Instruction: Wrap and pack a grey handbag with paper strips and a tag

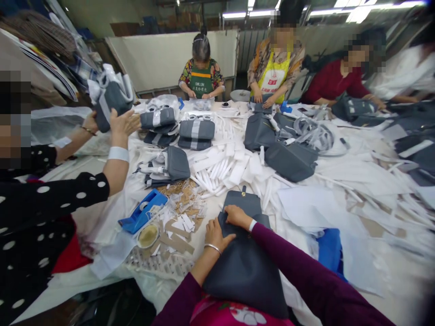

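The bag (248, 271) is laid at the desk's (212, 209) near edge, likely for easy reach. It is seemingly steadied by the spread left hand (215, 237); the right hand (239, 217) is curled, its grip unclear.

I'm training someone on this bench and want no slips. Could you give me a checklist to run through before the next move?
1. Left hand on the dark bag: ok, it rests at the bag's left side, thumb spread.
2. Right hand on the bag: ok for contact; how firmly it grips, cannot tell.
3. Flap laid out: ok, it extends beyond the hands, gold-coloured clasp at the far end.
4. Inside of the bag: cannot tell, hidden from view.
5. Space to the left tidy: not ok, cardboard and white scraps lie scattered there.
6. Co-worker's hands away from this bag: ok, they hold up another bag.
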Tool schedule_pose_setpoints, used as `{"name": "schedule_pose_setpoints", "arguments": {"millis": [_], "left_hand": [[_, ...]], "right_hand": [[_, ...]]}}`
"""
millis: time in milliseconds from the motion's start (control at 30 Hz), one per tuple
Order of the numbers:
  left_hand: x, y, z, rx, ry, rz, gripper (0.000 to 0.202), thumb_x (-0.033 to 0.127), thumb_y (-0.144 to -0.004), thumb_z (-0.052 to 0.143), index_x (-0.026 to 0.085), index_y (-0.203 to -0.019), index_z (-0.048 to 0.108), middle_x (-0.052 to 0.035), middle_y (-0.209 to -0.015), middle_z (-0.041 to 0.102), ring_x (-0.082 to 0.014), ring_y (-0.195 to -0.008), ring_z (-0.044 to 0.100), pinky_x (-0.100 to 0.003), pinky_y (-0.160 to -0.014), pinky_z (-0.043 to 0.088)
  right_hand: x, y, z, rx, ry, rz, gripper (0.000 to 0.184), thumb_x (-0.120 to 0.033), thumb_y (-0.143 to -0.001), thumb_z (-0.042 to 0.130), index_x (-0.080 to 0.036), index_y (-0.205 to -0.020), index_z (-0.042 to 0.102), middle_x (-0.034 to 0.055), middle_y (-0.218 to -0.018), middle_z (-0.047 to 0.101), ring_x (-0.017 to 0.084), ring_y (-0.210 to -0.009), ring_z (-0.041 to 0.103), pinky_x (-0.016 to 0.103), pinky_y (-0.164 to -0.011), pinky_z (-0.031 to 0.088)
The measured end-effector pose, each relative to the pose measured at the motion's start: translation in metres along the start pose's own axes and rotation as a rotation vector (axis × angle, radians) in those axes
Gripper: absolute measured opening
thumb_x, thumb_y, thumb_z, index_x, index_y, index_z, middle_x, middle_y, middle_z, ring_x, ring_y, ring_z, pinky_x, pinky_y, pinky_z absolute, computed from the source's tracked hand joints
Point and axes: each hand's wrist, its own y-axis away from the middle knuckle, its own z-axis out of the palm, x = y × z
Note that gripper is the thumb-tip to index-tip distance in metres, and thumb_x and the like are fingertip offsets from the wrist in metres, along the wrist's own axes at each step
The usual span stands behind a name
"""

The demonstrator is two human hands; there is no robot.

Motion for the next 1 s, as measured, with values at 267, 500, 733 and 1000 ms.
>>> {"name": "schedule_pose_setpoints", "arguments": {"millis": [267, 500, 733, 1000], "left_hand": [[-0.005, -0.029, 0.010, 0.101, 0.063, 0.016, 0.058, 0.048, -0.075, 0.065, 0.007, -0.115, 0.053, -0.0170, -0.110, 0.058, -0.0293, -0.108, 0.054, -0.038, -0.094, 0.043], [0.004, -0.047, 0.007, -0.031, -0.034, -0.045, 0.052, 0.031, -0.088, 0.046, 0.007, -0.134, 0.036, -0.0230, -0.112, 0.063, -0.0327, -0.098, 0.064, -0.040, -0.078, 0.047], [0.010, -0.054, 0.011, 0.038, -0.136, -0.013, 0.041, 0.020, -0.091, 0.038, 0.006, -0.129, 0.037, -0.0181, -0.092, 0.068, -0.0280, -0.084, 0.066, -0.034, -0.069, 0.047], [-0.010, -0.063, 0.020, 0.086, 0.059, 0.048, 0.035, 0.016, -0.087, 0.036, 0.013, -0.122, 0.041, -0.0129, -0.096, 0.067, -0.0233, -0.088, 0.065, -0.036, -0.080, 0.050]], "right_hand": [[0.000, -0.019, -0.001, 0.109, -0.185, 0.031, 0.023, -0.020, -0.065, 0.077, -0.019, -0.087, 0.073, 0.0081, -0.090, 0.072, 0.024, -0.087, 0.066, 0.028, -0.072, 0.047], [-0.002, -0.011, 0.010, 0.159, -0.285, 0.029, 0.019, -0.013, -0.073, 0.063, -0.014, -0.091, 0.071, 0.0102, -0.088, 0.070, 0.023, -0.087, 0.064, 0.028, -0.074, 0.046], [0.016, 0.041, -0.012, 0.467, -0.436, -0.087, 0.035, -0.009, -0.076, 0.056, -0.018, -0.110, 0.061, 0.0097, -0.113, 0.060, 0.022, -0.105, 0.053, 0.034, -0.090, 0.042], [0.113, 0.143, 0.018, 0.900, -1.346, 0.499, 0.023, -0.017, -0.075, 0.042, -0.014, -0.083, 0.063, 0.0042, -0.073, 0.062, 0.017, -0.069, 0.058, 0.033, -0.069, 0.048]]}}
